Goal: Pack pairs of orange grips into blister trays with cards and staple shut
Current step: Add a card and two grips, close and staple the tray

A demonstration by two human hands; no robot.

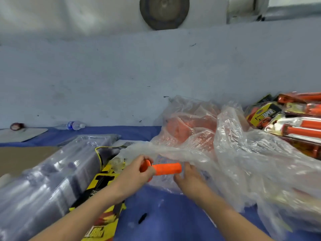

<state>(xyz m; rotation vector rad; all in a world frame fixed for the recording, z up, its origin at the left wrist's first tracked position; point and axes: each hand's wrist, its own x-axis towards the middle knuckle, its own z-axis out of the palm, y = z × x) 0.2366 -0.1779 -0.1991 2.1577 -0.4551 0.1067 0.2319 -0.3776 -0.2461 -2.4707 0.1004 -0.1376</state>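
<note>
**Desk:** Where is the grip right now?

**Me:** One orange grip (166,168) is held crosswise above the middle of the blue surface (165,214). My left hand (139,174) is wrapped round its flanged end. The barrel sticks out toward my right hand (188,176), which sits just beside the open end with its fingers relaxed and nothing in it. I cannot tell whether it brushes the plastic bag (234,145).

**Desk:** How will it handle?

**Me:** I judge it light and rubbery, with some give under a squeeze. The barrel looks ribbed, so I expect little slip, and I doubt a drop would hurt it. I would hold it mid-barrel for placing, because the flange is the awkward end to seat in a pocket.

**Desk:** And the second of the pair?

**Me:** More loose grips (187,126) lie inside the bag, toward the far edge. The film is crumpled and soft, so I expect it to drag on a hand reaching in.

**Desk:** What about the packaging?

**Me:** The stacked blister trays (57,173) run along the left edge, with the yellow cards (104,178) beside them. Finished packs (295,122) are piled at the far right corner.
</note>
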